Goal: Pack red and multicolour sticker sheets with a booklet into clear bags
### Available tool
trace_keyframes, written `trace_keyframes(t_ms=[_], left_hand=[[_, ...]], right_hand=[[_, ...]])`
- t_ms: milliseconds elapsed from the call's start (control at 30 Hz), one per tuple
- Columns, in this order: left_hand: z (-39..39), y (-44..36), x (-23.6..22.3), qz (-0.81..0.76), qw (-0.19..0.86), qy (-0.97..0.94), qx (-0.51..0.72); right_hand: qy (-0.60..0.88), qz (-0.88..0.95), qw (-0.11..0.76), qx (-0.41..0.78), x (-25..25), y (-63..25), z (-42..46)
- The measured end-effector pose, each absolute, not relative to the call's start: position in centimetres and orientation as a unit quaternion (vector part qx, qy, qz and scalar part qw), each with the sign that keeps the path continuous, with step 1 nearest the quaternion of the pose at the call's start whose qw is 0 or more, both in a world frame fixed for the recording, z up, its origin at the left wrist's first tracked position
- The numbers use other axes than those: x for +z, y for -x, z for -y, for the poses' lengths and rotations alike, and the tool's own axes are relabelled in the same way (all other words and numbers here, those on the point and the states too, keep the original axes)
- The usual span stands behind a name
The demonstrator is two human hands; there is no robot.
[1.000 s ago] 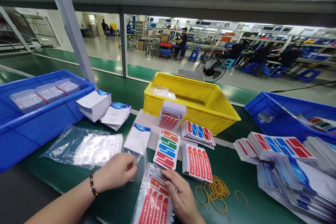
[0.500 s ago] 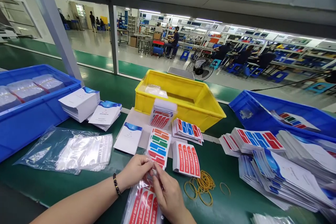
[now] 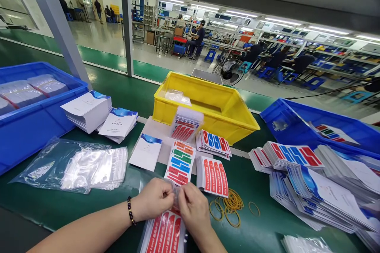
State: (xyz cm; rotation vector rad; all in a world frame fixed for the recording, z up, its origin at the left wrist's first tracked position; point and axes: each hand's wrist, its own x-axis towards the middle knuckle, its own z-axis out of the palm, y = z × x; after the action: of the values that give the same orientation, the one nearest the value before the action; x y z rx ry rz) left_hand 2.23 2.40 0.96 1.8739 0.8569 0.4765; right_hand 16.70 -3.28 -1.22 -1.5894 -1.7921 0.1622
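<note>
Over green bench (image 3: 252,235), left hand (image 3: 154,199) and right hand (image 3: 194,209) pinched the bag (image 3: 164,232) (seemingly sealing); next likely needed sliding pressure.

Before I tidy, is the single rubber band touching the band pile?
Apart. The head view shows green table between the single rubber band and the band pile.

Clear plastic bag (image 3: 163,242), upper part pinched by left grip (image 3: 157,199) and right grip (image 3: 194,208), red-and-white label sheet (image 3: 168,227) inside, lying below both grips
</note>
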Motion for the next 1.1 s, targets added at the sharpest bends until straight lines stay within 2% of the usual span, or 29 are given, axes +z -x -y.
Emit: trace_keyframes(t_ms=[167, 333, 400, 500, 600, 733, 867, 967, 1100], left_hand=[[-3.2, -2.1, 0.9, -0.403, 0.573, -0.687, 0.193], [-4.1, -1.3, 2.0, -0.406, 0.611, -0.643, 0.218], [-4.3, -0.8, 2.6, -0.387, 0.558, -0.682, 0.272], [-4.4, -0.2, 3.1, -0.279, 0.407, -0.806, 0.325], [-4.5, 0.2, 3.2, -0.199, 0.328, -0.894, 0.233], [-4.7, 0.5, 3.5, -0.247, 0.308, -0.910, 0.127], [-4.8, 0.7, 3.8, -0.255, 0.367, -0.888, 0.106], [-4.4, 0.6, 3.6, -0.213, 0.457, -0.859, 0.085], [-3.5, 0.1, 2.6, -0.163, 0.538, -0.826, 0.050]], right_hand=[[0.578, 0.716, 0.390, 0.023, -0.8, -16.7, 3.3], [0.517, 0.775, 0.363, 0.011, -0.6, -15.9, 3.7], [0.521, 0.765, 0.374, 0.062, -0.5, -16.1, 3.7], [0.528, 0.737, 0.374, 0.195, -0.2, -17.1, 3.7], [0.524, 0.726, 0.329, 0.302, 0.4, -18.4, 3.7], [0.509, 0.726, 0.308, 0.345, 1.3, -19.8, 3.6], [0.482, 0.731, 0.362, 0.320, 2.0, -20.1, 3.1], [0.501, 0.735, 0.390, 0.240, 2.2, -19.1, 2.2], [0.484, 0.795, 0.344, 0.127, 2.1, -16.5, -0.6]])
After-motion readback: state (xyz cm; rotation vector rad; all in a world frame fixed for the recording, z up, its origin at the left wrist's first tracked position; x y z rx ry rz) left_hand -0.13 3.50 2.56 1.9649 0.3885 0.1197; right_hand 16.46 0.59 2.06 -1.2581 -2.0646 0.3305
